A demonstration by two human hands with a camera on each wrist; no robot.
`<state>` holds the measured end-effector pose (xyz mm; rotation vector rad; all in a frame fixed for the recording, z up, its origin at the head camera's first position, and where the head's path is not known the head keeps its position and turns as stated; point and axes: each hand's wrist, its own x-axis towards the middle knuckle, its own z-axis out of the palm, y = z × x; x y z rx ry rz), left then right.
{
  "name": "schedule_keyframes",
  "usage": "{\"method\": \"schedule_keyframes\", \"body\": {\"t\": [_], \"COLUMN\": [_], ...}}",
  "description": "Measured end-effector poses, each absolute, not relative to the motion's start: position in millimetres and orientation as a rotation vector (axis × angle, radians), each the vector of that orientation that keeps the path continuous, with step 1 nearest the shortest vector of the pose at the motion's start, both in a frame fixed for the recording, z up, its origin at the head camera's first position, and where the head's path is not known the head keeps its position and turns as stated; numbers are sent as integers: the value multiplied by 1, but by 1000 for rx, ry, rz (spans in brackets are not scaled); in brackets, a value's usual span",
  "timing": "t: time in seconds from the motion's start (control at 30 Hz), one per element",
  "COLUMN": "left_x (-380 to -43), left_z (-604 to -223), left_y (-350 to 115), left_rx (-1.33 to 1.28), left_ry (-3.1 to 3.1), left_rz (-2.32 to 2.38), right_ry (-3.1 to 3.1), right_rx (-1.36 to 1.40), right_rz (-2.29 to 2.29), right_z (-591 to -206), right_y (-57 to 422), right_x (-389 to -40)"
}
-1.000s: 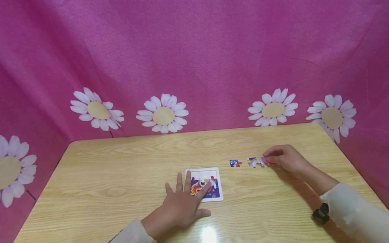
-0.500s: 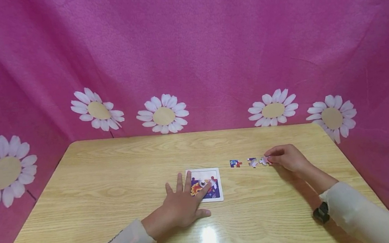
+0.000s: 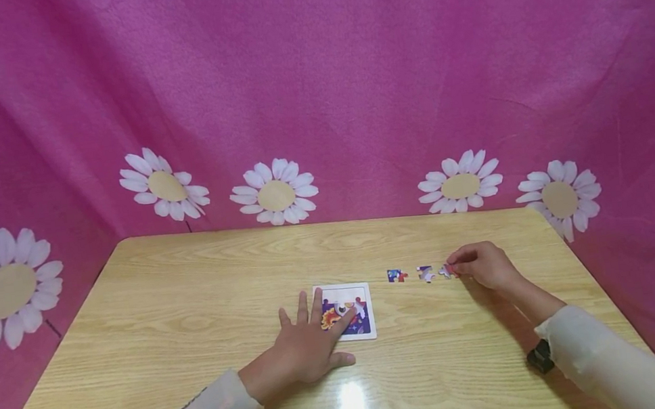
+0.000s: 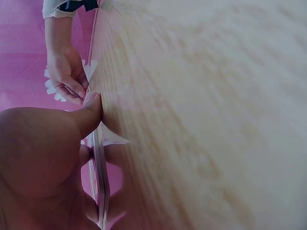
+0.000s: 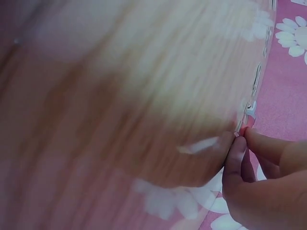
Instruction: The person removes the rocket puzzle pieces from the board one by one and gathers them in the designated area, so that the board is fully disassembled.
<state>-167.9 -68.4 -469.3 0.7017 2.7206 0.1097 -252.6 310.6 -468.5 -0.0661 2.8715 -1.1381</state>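
My left hand [image 3: 310, 343] lies spread over a small white-framed jigsaw puzzle tray [image 3: 372, 325], its fingers straight. The tray's lower part shows a purple and orange picture, while its upper part is pale; the hand hides some of the left side. Off to the right, my right hand [image 3: 485, 265] pinches a white and red jigsaw piece [image 3: 446, 272] between thumb and fingers, low at the tabletop. Left of it lie a purple and white jigsaw piece [image 3: 425, 273] and a blue and red jigsaw piece [image 3: 396, 276]. In the right wrist view, the fingertips mostly cover the pinched piece.
All of this is on a wood-grain table [image 3: 191, 296] with a glossy top. A pink curtain [image 3: 314, 97] with large white daisies closes off the back and both sides. Dark bands sit at both wrists.
The white and red piece has shifted slightly right, and a gap now separates it from the purple and white piece. My left hand and the tray stay put.
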Motion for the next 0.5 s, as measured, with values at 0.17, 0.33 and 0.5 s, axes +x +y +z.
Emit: {"method": "schedule_keyframes", "body": {"t": [0.17,0.33,0.5], "left_x": [-167,-167,-167], "left_z": [-469,-468,-468], "left_y": [-68,-68,-68], "left_rx": [705,705,706], "left_ry": [2720,2721,2722], "left_rz": [114,106,108], "right_ry": [2906,2939,2947], "right_rx": [-84,-100,-96], "right_rz": [-1097,-1049,-1035], "right_z": [-469,-470,-470], "right_y": [311,311,311], "right_x": [-252,-252,-252]}}
